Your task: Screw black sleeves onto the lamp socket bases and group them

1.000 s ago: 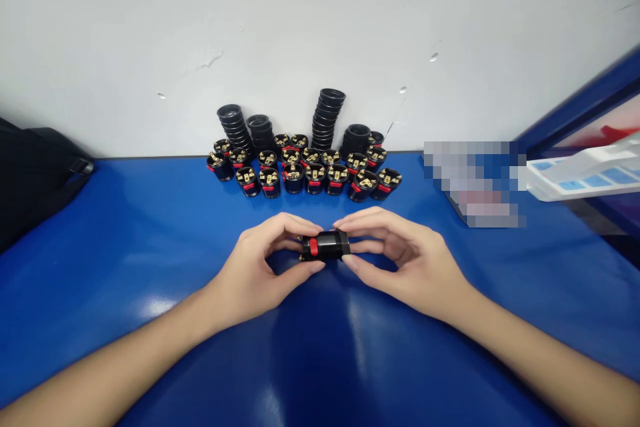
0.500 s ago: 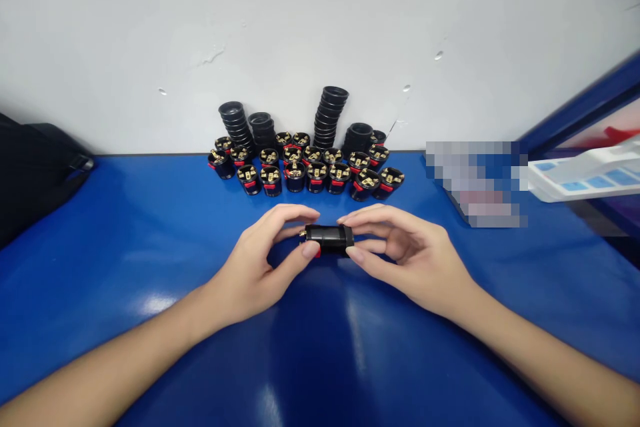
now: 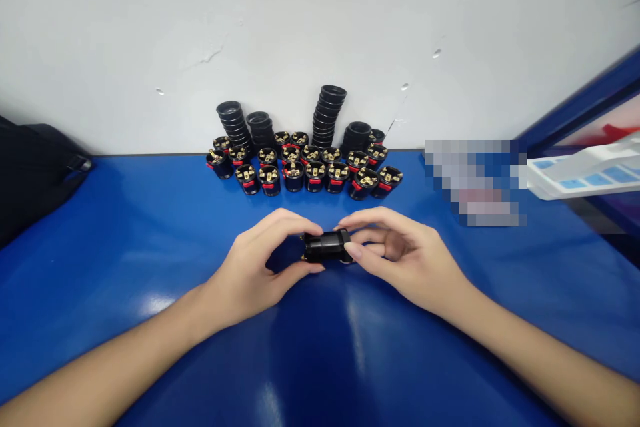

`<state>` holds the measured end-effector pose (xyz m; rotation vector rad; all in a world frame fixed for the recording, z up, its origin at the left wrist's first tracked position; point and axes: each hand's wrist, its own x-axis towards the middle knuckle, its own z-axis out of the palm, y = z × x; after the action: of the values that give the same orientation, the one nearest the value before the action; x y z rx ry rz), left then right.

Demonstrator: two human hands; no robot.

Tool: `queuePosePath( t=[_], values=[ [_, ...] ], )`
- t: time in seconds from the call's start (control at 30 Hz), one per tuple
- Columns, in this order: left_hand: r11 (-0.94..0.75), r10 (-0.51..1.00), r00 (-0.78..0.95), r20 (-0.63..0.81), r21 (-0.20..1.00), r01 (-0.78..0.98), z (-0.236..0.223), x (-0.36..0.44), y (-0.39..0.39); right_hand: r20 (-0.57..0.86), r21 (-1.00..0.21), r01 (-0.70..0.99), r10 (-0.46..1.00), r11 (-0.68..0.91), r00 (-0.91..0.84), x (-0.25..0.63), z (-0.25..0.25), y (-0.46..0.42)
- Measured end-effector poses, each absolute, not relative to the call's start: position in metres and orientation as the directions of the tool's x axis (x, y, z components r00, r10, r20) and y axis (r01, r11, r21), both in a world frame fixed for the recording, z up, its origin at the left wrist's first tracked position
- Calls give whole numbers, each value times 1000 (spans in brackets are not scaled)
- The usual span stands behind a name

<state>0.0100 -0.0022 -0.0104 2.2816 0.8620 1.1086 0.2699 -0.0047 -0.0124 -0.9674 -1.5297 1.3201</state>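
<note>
One glossy black plastic cylinder with brass prongs (image 3: 325,247): sideways between both hands, over the glossy blue table (image 3: 165,233) | left hand (image 3: 260,261): fingertips and thumb closed about its pronged end | right hand (image 3: 413,260): thumb and fingers pinching its collared end
</note>
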Motion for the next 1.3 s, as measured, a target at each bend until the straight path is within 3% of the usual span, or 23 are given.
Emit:
queuePosePath(
  t=[0.13,0.33,0.5,0.63,0.77,0.9,1.1,1.3],
  values=[
    [-752,651,493,577,579,315,-10,9,-1,141,-988,5,927,152,-349,269,-9,-6],
    [-744,658,486,576,596,301,-13,9,0,185,-983,-87,902,164,-390,269,-11,-9],
    [-626,773,435,463,668,402,-14,7,-2,170,-985,-103,912,141,-374,269,-11,-8],
    [-546,833,426,353,649,530,-11,7,-4,197,-980,-81,910,180,-364,267,-12,-8],
    [-522,841,440,315,687,506,-10,8,-6,154,-986,1,915,166,-373,267,-13,-9],
    [-540,828,419,372,728,422,-15,8,-5,108,-986,78,925,146,-363,269,-11,-9],
    [-662,743,423,519,663,349,-19,8,-3,82,-984,123,934,133,-349,269,-5,-10],
    [-554,824,450,344,654,515,-8,9,-5,115,-986,69,923,150,-368,266,-7,-10]
  ],
)
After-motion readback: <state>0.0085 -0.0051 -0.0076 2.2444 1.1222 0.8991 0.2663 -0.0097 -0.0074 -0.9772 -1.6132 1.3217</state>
